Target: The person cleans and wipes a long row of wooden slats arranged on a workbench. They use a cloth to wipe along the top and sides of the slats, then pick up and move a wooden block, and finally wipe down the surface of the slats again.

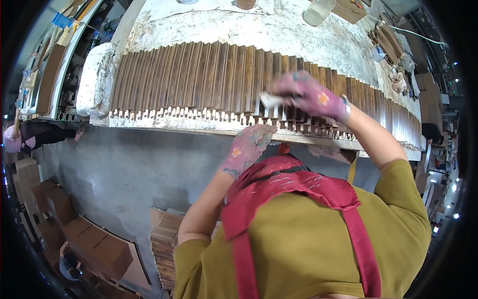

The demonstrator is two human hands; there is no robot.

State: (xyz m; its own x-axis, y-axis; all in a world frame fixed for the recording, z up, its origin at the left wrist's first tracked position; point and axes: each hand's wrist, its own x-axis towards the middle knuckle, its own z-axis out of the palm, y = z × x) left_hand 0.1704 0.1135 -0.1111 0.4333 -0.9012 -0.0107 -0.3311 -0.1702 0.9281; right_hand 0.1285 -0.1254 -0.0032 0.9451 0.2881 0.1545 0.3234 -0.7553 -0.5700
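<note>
Dark brown wooden slats (189,74) stand in a long, close-packed row across the table, with pale, narrow ends facing me. My right hand (311,94), in a pink patterned glove, is over the right-centre of the row. It is closed on a small white pad (271,99), which is blurred by motion; whether it is sponge or folded cloth I cannot make out. At the near edge of the table is my left hand (249,144), in a matching glove. Its fingers are bent together at the pale end of one wooden slat, and the fingertips are partly hidden.
The white-stained table (298,45) holds a cloudy plastic container (319,12) at the back and scrap wood pieces (388,45) at the right. A wrapped white block (97,79) flanks the row's left end. Cardboard boxes (99,244) and more slats (166,244) are behind left. Other people are at the left.
</note>
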